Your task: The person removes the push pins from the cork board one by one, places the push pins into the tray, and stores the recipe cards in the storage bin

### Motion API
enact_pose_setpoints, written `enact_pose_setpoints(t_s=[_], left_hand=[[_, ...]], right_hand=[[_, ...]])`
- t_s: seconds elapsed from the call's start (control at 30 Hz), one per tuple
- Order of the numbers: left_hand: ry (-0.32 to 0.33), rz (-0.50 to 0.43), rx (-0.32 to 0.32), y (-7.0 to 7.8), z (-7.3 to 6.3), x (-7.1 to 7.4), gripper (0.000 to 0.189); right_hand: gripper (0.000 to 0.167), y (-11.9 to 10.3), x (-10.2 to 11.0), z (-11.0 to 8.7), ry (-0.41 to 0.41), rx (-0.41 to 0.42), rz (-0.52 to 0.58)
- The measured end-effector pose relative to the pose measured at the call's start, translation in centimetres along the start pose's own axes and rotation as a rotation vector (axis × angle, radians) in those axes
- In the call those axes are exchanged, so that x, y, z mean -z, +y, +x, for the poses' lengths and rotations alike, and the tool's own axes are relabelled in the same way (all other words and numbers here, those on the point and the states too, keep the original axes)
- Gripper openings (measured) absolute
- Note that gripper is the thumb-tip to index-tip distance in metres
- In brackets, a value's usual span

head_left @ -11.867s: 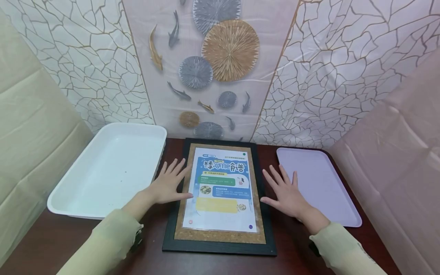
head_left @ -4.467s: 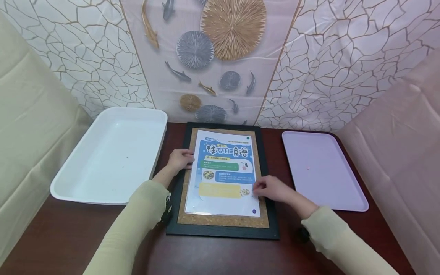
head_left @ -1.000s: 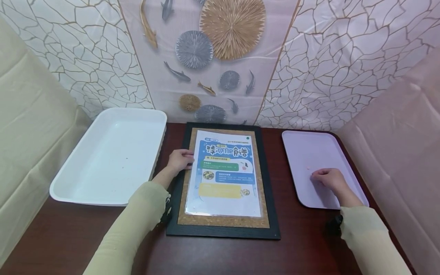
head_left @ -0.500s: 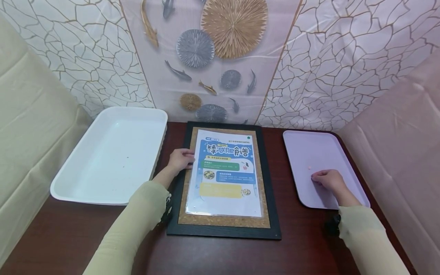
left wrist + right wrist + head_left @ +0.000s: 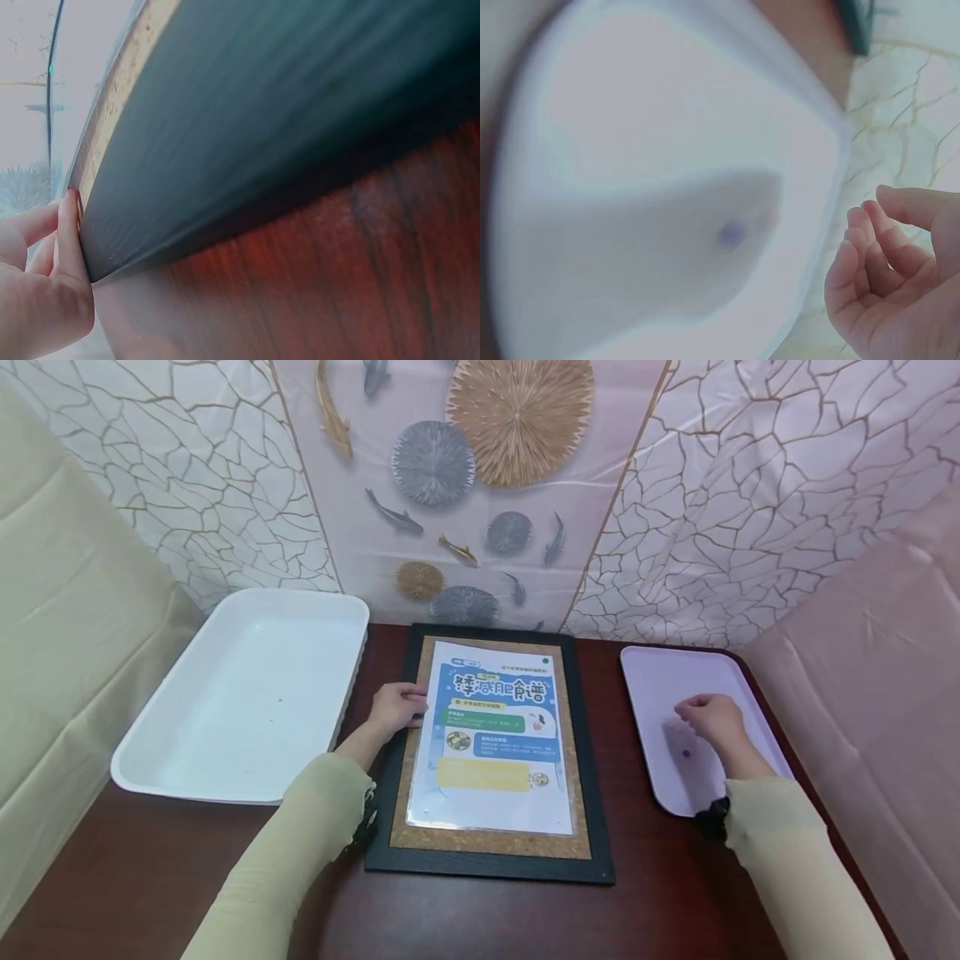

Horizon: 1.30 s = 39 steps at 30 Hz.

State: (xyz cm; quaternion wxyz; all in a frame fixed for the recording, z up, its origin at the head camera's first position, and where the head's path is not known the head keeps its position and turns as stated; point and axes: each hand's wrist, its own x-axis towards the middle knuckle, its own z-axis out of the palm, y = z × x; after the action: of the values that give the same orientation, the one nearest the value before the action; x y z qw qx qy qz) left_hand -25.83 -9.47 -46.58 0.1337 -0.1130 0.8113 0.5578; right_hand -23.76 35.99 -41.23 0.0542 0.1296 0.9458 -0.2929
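Observation:
A laminated sheet (image 5: 495,810) with printed text lies on a black-framed corkboard (image 5: 487,842). My left hand (image 5: 393,708) rests at its left edge, fingertips touching the margin; in the left wrist view the fingers (image 5: 70,240) meet the cork edge. A green thumbtack (image 5: 545,661) shows at the sheet's top right corner. On the lilac tray (image 5: 667,672) lies a small purple thumbtack (image 5: 686,753). Above that tray hovers my right hand (image 5: 716,727), fingers loosely curled with nothing between them. A blurred pinkish spot (image 5: 767,217) shows beside the purple tack in the right wrist view.
A large white tray (image 5: 247,693) with a few dark specks stands left of the board. The dark red wooden table (image 5: 480,914) lies beneath everything. A patterned backdrop (image 5: 465,560) rises behind, with padded walls on both sides.
The purple thumbtack, at the sheet's lower right corner 4.5 s ago, now lies on the lilac tray. My right hand has let go and lifted slightly; the left has stayed put.

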Motion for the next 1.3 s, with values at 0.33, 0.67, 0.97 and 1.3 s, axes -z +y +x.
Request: enact_pose_setpoints(t_s=[0.33, 0.67, 0.97, 1.3], left_hand=[[0.024, 0.011, 0.006, -0.3, 0.0, 0.2, 0.036], [0.033, -0.007, 0.013, -0.6, 0.0, -0.1, 0.035], [0.041, 0.006, 0.004, -0.2, 0.0, -0.1, 0.034], [0.061, -0.001, -0.003, 0.0, 0.1, 0.1, 0.033]], right_hand=[[0.036, -9.0, -4.7, 3.7, -0.073, 0.089, 0.113], [0.032, -12.7, -10.2, 7.1, -0.178, 0.008, 0.287], [0.028, -13.3, -11.9, 8.8, -0.217, 0.014, 0.247], [0.021, -14.9, -12.3, 8.5, -0.152, 0.052, 0.006]])
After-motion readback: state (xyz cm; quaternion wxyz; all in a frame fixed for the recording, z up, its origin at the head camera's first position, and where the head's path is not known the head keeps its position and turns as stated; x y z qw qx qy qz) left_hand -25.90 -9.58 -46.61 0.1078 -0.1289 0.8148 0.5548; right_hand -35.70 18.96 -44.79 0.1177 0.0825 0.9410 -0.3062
